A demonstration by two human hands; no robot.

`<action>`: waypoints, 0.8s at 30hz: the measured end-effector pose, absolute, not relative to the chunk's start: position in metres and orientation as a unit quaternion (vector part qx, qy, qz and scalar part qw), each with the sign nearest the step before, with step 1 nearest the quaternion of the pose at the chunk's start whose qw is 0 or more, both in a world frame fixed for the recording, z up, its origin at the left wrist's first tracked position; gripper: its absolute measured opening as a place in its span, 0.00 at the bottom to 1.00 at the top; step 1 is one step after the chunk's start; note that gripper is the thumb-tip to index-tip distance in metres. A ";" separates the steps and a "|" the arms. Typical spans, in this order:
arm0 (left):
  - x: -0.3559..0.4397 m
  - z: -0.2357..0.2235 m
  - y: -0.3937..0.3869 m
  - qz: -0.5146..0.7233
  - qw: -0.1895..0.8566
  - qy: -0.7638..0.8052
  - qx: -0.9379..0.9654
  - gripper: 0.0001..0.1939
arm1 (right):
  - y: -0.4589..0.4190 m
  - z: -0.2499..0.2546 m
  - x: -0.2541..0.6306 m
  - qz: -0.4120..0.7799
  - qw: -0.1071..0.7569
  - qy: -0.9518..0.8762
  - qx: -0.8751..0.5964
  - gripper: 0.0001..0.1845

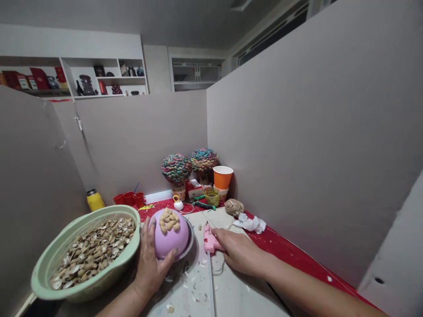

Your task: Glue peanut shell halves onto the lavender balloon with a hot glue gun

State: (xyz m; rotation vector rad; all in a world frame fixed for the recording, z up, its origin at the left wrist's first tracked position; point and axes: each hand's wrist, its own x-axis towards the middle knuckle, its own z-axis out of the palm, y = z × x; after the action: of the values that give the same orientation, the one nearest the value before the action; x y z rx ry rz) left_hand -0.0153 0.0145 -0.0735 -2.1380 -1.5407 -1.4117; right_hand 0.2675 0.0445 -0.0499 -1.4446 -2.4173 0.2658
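My left hand (150,264) is curled round the side of a purple dome (167,240) that has several peanuts (169,221) stuck on its top; the dome rests in a grey dish (190,240). My right hand (236,252) lies on the white board (231,290), its fingers closed on a small pink tool (209,240) beside the dome.
A green colander (62,264) full of peanut shells stands at the left. At the back are two yarn-ball trees (188,166), an orange paper cup (222,176), red cups (129,198), a yellow bottle (94,200), a twine ball (234,207) and crumpled tissue (251,223). Grey partitions enclose the red table (287,253).
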 end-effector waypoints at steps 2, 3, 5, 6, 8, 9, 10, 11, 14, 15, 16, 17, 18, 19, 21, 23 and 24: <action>-0.015 -0.074 0.014 -0.471 0.075 -0.514 -0.713 0.43 | 0.044 -0.054 0.271 0.100 0.185 -0.838 -0.503 0.23; -0.015 -0.075 0.014 -0.471 0.074 -0.514 -0.713 0.43 | 0.043 -0.056 0.273 0.106 0.204 -0.834 -0.501 0.25; -0.015 -0.075 0.013 -0.470 0.072 -0.516 -0.713 0.43 | 0.041 -0.055 0.278 0.126 0.252 -0.821 -0.496 0.25; -0.015 -0.075 0.013 -0.469 0.071 -0.517 -0.712 0.42 | 0.040 -0.053 0.281 0.139 0.283 -0.812 -0.492 0.24; -0.014 -0.075 0.014 -0.469 0.069 -0.517 -0.713 0.42 | 0.039 -0.043 0.287 0.173 0.356 -0.784 -0.478 0.23; -0.014 -0.075 0.014 -0.469 0.067 -0.517 -0.713 0.42 | 0.038 -0.037 0.289 0.193 0.397 -0.765 -0.468 0.23; -0.014 -0.075 0.015 -0.470 0.065 -0.516 -0.713 0.42 | 0.037 -0.029 0.290 0.216 0.438 -0.743 -0.457 0.23; -0.014 -0.075 0.015 -0.471 0.063 -0.515 -0.713 0.42 | 0.037 -0.021 0.290 0.241 0.477 -0.719 -0.445 0.24; -0.013 -0.075 0.016 -0.478 0.056 -0.511 -0.713 0.42 | 0.038 0.000 0.276 0.324 0.555 -0.649 -0.408 0.21; -0.013 -0.076 0.017 -0.480 0.055 -0.510 -0.712 0.42 | 0.040 0.004 0.267 0.351 0.564 -0.633 -0.398 0.21; -0.013 -0.076 0.017 -0.482 0.054 -0.509 -0.711 0.42 | 0.043 0.006 0.256 0.378 0.568 -0.619 -0.390 0.21; -0.013 -0.077 0.017 -0.483 0.054 -0.509 -0.710 0.42 | 0.047 0.006 0.245 0.402 0.568 -0.608 -0.382 0.22; -0.012 -0.077 0.017 -0.484 0.055 -0.510 -0.709 0.42 | 0.051 0.004 0.233 0.423 0.563 -0.602 -0.376 0.23; -0.012 -0.078 0.017 -0.484 0.055 -0.510 -0.709 0.42 | 0.056 0.000 0.222 0.438 0.563 -0.594 -0.373 0.24; -0.011 -0.079 0.018 -0.484 0.054 -0.511 -0.708 0.41 | 0.067 -0.013 0.205 0.447 0.579 -0.574 -0.368 0.25; -0.010 -0.079 0.018 -0.484 0.049 -0.514 -0.707 0.41 | 0.077 -0.031 0.200 0.439 0.601 -0.555 -0.371 0.26; -0.009 -0.079 0.018 -0.482 0.045 -0.516 -0.707 0.41 | 0.081 -0.040 0.202 0.433 0.608 -0.549 -0.376 0.26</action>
State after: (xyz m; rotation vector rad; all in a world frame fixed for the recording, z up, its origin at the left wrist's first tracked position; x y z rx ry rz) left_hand -0.0091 0.0178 -0.0791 -2.1602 -1.5751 -1.4724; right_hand 0.2016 0.0813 -0.0397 -0.8699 -1.2681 1.0004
